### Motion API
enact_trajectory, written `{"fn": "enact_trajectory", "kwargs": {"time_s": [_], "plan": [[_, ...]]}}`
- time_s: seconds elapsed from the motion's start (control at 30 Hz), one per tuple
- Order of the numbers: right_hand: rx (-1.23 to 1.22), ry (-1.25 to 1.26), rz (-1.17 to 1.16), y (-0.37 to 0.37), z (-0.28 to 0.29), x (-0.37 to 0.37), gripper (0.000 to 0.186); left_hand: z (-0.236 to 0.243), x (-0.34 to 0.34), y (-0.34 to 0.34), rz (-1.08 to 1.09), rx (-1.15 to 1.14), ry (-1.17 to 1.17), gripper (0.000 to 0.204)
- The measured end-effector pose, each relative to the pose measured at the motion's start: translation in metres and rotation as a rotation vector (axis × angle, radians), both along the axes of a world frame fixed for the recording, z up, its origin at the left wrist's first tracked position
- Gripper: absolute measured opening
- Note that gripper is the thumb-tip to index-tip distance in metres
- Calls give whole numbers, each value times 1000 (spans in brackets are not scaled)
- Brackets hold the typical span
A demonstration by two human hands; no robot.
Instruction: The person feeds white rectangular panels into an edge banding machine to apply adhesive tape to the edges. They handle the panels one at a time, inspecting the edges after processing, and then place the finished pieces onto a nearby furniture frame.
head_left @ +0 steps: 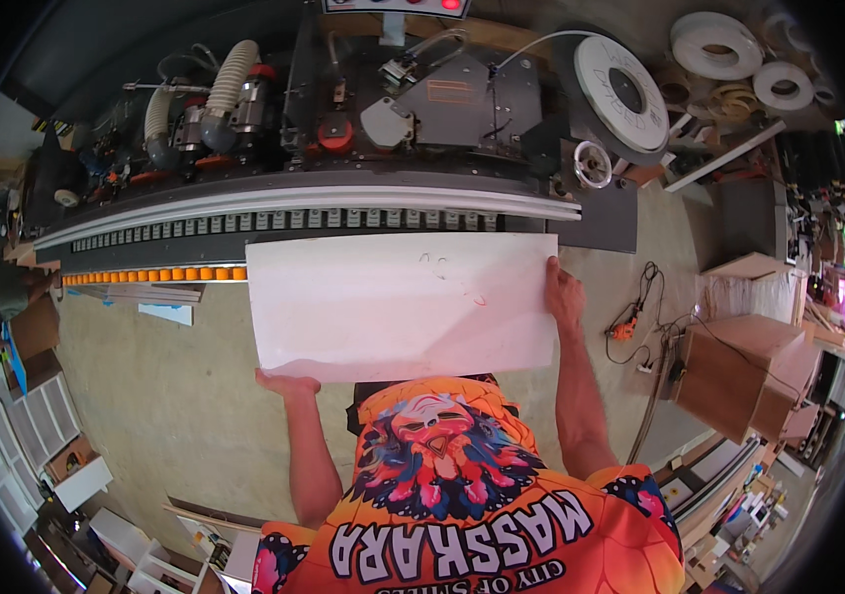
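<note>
shirt (447, 480) | white panel (383, 312): long axis sideways | left grip (290, 383), right grip (564, 294): holding panel

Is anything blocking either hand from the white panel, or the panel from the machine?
Nothing visible. The left hand holds the white panel at its near-left corner, the right hand its right edge. In view, the panel's far edge overlaps the machine; contact is unclear.

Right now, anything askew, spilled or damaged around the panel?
The white panel bears a few small curved marks on its otherwise plain face, possibly deliberate. An orange corded item lies loose on the floor beyond the right hand, a likely trip hazard. No spill visible.
</note>
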State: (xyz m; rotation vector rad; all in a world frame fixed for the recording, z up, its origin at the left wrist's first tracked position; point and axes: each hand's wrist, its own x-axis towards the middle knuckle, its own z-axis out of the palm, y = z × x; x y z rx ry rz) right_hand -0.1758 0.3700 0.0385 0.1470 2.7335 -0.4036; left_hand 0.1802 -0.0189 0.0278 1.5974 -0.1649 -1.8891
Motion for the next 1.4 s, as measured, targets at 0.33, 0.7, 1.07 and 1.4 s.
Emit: {"fn": "enact_trajectory", "kwargs": {"time_s": [0.33,0.7,1.07,1.4], "plan": [[-475,98,31,88,-16,-21,71,23,23,85,113,-128,99,76],[-1765,25,-733,221,-9,-11,90,177,-58,192,-21,-633,670,93],[-2104,40,-662,298,32,2,90,61,-231,355,-465,-788,578,69],[-924,1372,321,382,386,-37,107,215,-300,373,-497,-856,433,46]]}}
